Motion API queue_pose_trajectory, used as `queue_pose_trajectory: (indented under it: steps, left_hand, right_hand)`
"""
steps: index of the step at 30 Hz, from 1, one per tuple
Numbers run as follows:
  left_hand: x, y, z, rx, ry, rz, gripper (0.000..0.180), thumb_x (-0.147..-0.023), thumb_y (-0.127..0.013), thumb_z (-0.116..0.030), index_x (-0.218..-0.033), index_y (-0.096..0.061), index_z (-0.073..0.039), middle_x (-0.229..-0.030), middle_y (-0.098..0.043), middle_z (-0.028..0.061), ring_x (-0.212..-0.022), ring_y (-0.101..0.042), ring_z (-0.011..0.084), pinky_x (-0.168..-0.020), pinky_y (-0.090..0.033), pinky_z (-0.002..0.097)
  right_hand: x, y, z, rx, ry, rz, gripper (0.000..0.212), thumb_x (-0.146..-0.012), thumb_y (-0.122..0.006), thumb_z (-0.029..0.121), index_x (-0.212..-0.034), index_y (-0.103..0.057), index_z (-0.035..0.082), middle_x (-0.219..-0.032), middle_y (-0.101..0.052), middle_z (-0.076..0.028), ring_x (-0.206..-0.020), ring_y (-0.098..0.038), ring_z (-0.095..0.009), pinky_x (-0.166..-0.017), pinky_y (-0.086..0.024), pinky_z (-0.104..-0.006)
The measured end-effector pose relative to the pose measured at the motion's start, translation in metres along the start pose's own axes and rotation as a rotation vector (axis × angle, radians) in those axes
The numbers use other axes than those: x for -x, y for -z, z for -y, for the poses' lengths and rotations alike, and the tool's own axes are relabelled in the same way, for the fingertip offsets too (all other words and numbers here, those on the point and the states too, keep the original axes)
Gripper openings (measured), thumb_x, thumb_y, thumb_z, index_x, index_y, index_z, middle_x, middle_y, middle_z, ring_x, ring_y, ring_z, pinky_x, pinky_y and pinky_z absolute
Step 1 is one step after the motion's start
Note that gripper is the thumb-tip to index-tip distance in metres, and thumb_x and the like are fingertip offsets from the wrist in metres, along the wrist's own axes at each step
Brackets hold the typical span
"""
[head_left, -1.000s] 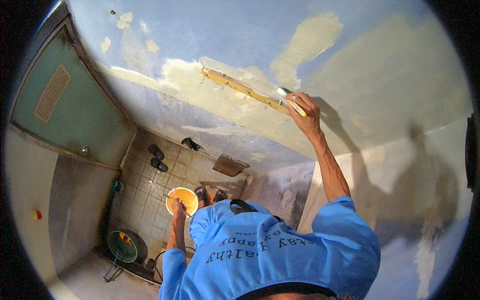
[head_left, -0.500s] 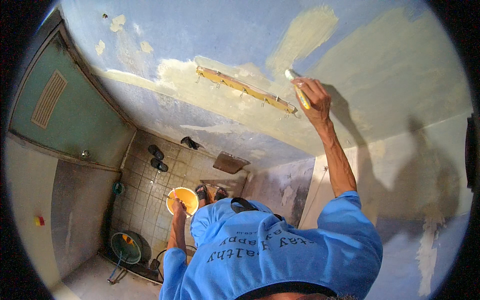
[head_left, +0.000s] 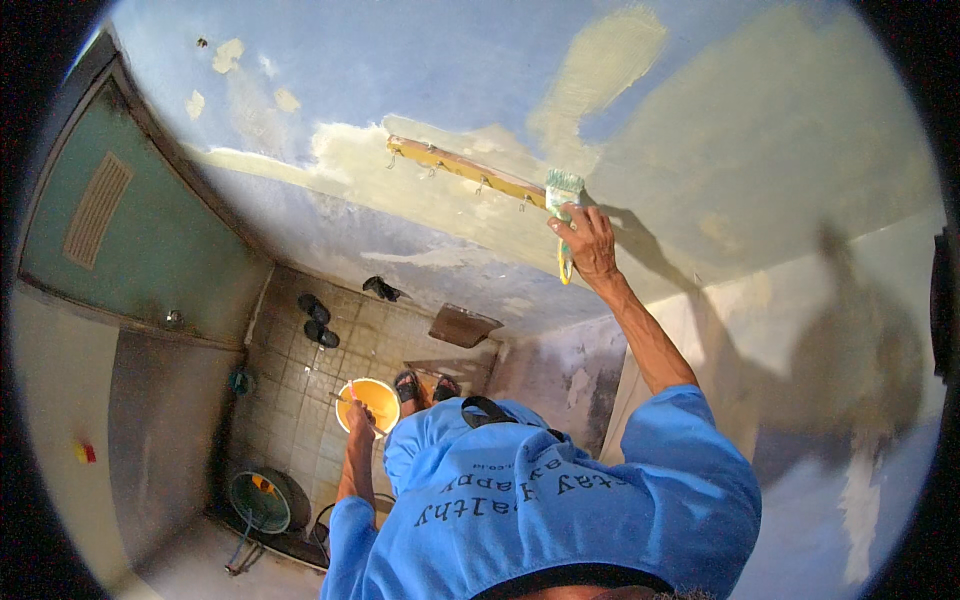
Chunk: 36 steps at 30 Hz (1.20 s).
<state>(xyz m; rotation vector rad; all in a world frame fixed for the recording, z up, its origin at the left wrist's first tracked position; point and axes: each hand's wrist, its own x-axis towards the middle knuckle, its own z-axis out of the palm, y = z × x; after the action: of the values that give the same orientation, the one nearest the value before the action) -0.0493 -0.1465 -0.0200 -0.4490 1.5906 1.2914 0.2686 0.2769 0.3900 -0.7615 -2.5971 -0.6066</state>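
My right hand (head_left: 590, 240) is closed around the yellow handle of a wide paintbrush (head_left: 565, 190), its pale green bristles pointing up by the right end of a yellow wooden hook rail (head_left: 465, 168). The rail is fixed to the wall, with several small metal hooks along it. Around it the blue wall (head_left: 400, 60) carries patches of pale yellowish paint (head_left: 605, 60). Low at my left side, my left hand (head_left: 361, 417) grips a white bucket (head_left: 396, 412) with yellow-orange paint inside. A thin pinkish stick shows beside its fingers; how they hold the bucket is partly hidden.
Black slippers (head_left: 318, 322) and a black cloth-like thing (head_left: 380, 289) lie on the tiled floor (head_left: 285, 375). A brown board (head_left: 464, 326) leans at the wall's foot. A dark tub (head_left: 262, 500) stands lower left, and a green door (head_left: 130, 215) fills the left side.
My right hand has moved down and left with the paintbrush, from the painted patch to the rail's right end. The brush now shows its broad face. My left hand and the bucket have stayed put.
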Motion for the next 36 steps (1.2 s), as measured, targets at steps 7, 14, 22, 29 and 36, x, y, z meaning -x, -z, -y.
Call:
queue_pose_trajectory:
  steps: [7, 14, 22, 29, 36]
  left_hand:
    - [-0.014, 0.008, 0.009, 0.027, -0.001, 0.019, 0.038, -0.098, -0.051, -0.043, -0.083, -0.052, -0.009, -0.055, -0.042, 0.0012, -0.042, -0.039, 0.0152, -0.040, -0.033, 0.0318]
    - [0.000, 0.008, 0.005, 0.049, -0.034, 0.029, 0.038, -0.098, -0.052, -0.042, -0.082, -0.053, -0.008, -0.055, -0.043, 0.0014, -0.041, -0.039, 0.0152, -0.039, -0.032, 0.0309]
    - [-0.019, 0.007, 0.006, 0.045, -0.024, 0.019, 0.040, -0.097, -0.055, -0.046, -0.082, -0.053, -0.009, -0.056, -0.043, -0.0001, -0.042, -0.040, 0.0140, -0.040, -0.032, 0.0290]
    - [-0.019, 0.005, 0.009, 0.080, -0.057, -0.032, 0.044, -0.094, -0.059, -0.051, -0.082, -0.055, -0.008, -0.056, -0.043, 0.0002, -0.043, -0.040, 0.0142, -0.040, -0.032, 0.0295]
    - [-0.015, 0.010, 0.010, 0.094, -0.058, 0.041, 0.043, -0.094, -0.060, -0.053, -0.083, -0.054, -0.011, -0.057, -0.044, -0.0005, -0.045, -0.041, 0.0131, -0.043, -0.034, 0.0283]
  right_hand:
    - [-0.011, 0.030, 0.001, -0.222, -0.105, 0.136, 0.036, -0.077, -0.069, 0.000, -0.108, -0.071, 0.016, -0.119, -0.060, -0.008, -0.109, -0.058, -0.029, -0.085, -0.048, -0.0447]
    - [-0.067, 0.109, -0.025, 0.008, -0.094, -0.173, 0.036, -0.077, -0.070, 0.001, -0.109, -0.072, 0.016, -0.115, -0.063, -0.008, -0.106, -0.060, -0.030, -0.087, -0.049, -0.0430]
    - [-0.089, 0.093, -0.021, 0.315, -0.005, -0.334, 0.035, -0.078, -0.072, 0.010, -0.112, -0.071, 0.019, -0.119, -0.062, -0.006, -0.107, -0.058, -0.028, -0.083, -0.048, -0.0433]
    - [-0.065, 0.026, 0.018, 0.063, -0.051, -0.070, 0.030, -0.081, -0.072, 0.009, -0.110, -0.070, 0.015, -0.113, -0.062, -0.006, -0.107, -0.059, -0.025, -0.076, -0.053, -0.0395]
    - [-0.086, 0.071, -0.015, -0.346, -0.283, -0.479, 0.023, -0.086, -0.068, -0.001, -0.108, -0.071, 0.005, -0.109, -0.064, -0.008, -0.096, -0.065, -0.023, -0.080, -0.053, -0.0356]
